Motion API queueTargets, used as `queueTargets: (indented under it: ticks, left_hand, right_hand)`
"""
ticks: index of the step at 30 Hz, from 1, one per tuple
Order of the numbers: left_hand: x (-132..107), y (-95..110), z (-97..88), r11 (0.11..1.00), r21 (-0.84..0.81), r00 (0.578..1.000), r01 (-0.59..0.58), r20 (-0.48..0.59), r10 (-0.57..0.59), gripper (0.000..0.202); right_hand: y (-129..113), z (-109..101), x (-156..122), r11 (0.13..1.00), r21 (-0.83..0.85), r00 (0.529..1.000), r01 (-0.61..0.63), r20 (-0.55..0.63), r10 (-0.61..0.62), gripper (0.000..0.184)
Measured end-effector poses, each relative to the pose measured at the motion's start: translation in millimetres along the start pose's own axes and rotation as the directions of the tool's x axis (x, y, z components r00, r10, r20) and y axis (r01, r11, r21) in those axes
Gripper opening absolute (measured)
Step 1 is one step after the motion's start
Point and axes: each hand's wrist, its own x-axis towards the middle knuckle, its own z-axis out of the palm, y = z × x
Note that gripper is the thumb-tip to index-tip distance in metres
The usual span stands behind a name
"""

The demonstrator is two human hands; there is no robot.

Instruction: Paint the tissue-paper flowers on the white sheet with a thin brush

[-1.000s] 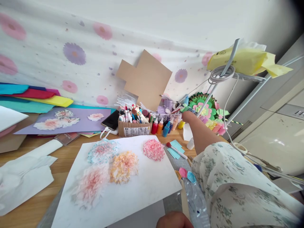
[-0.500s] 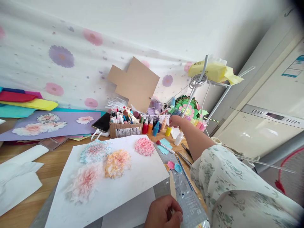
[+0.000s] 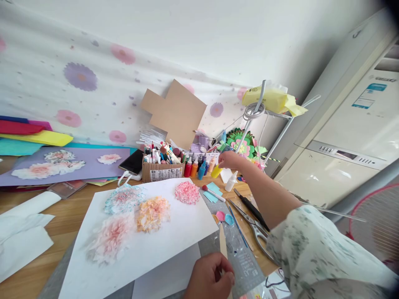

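Note:
My right hand reaches far across the wooden table to a row of small paint bottles. Its fingers close on a yellow bottle at the row's right end. My left hand sits at the bottom edge, pinched on a thin pale wooden stick that points upward. Before me lies a white sheet with several fluffy tissue-paper flowers in teal, orange, pink and red.
A cardboard box of pens stands behind the sheet, a phone to its left. Scissors, a white glue bottle and a brush lie to the right. Coloured paper is stacked at far left. A white appliance stands at right.
My right hand has drawn back from the paper flowers at the rear to the yellow bottle. My left hand has risen into view with the stick. The view has shifted right.

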Motion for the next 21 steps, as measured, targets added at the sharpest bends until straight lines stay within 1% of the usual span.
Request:
queueTargets:
  ticks: [3, 5, 7, 9, 11, 13, 15, 18, 21]
  left_hand:
    - [-2.5, 5.0, 1.1, 1.0, 0.01, 1.0, -0.015, -0.011, 0.015, 0.011]
    - [-5.5, 8.0, 1.8, 1.0, 0.015, 1.0, -0.021, -0.011, 0.021, 0.013]
    - [-9.4, 10.2, 1.8, 0.999, 0.015, 1.0, -0.029, 0.001, 0.029, 0.018]
    - [-12.8, 11.4, 1.4, 0.999, 0.004, 0.999, -0.042, 0.034, 0.041, 0.027]
    - [-14.9, 12.2, 0.8, 0.999, -0.024, 0.994, -0.039, 0.097, 0.041, 0.041]
    - [-15.6, 13.6, 0.6, 0.998, -0.065, 0.984, -0.009, 0.176, 0.02, 0.054]
    - [-15.8, 16.4, 0.7, 0.994, -0.102, 0.97, 0.025, 0.242, 0.0, 0.066]
    - [-17.0, 22.5, 0.5, 0.991, -0.129, 0.955, 0.036, 0.295, 0.004, 0.076]
    - [-19.4, 27.9, -0.4, 0.993, -0.121, 0.953, 0.015, 0.301, 0.022, 0.07]
  right_hand:
    - [9.3, -6.0, -50.2, 0.973, 0.226, 0.997, 0.048, -0.063, -0.035, 0.031]
    - [16.4, 0.7, -92.0, 0.913, 0.395, 0.992, 0.102, -0.105, -0.065, 0.03]
    - [20.2, 16.5, -135.0, 0.804, 0.567, 0.982, 0.177, -0.16, -0.104, 0.029]
    - [19.1, 37.3, -173.4, 0.659, 0.712, 0.968, 0.243, -0.223, -0.115, 0.038]
    - [14.4, 57.1, -202.6, 0.51, 0.812, 0.957, 0.284, -0.273, -0.098, 0.047]
    - [8.9, 71.8, -220.6, 0.393, 0.87, 0.954, 0.296, -0.29, -0.078, 0.045]
    - [3.8, 80.9, -228.3, 0.331, 0.901, 0.959, 0.282, -0.271, -0.081, 0.038]
    - [-4.3, 88.7, -227.8, 0.304, 0.922, 0.97, 0.241, -0.217, -0.111, 0.034]
    - [-14.4, 94.9, -224.0, 0.292, 0.934, 0.975, 0.205, -0.168, -0.147, 0.041]
